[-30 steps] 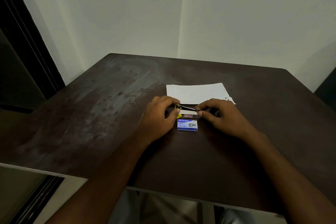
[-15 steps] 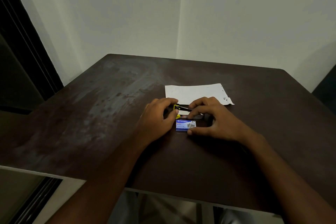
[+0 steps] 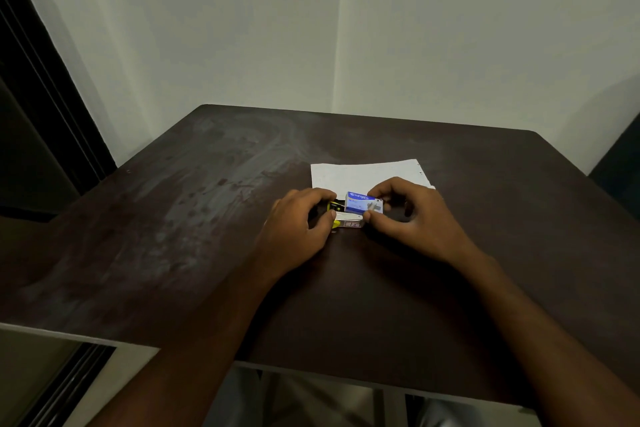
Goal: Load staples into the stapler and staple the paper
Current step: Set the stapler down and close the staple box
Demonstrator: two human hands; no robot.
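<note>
While our left hand (image 3: 298, 229) steadies the yellow-and-black stapler (image 3: 337, 215) on the table (image 3: 207, 218), fingers closed around its end, our right hand (image 3: 412, 215) pinches the blue staple box (image 3: 363, 203) between thumb and fingertips, just above the stapler and in front of the paper (image 3: 360, 175); we judge loading is under way, and next the box needs opening

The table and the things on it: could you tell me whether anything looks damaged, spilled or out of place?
Only wear stands out: the table has pale, scuffed blotches across its left half. The paper lies flat, and nothing looks spilled.
</note>
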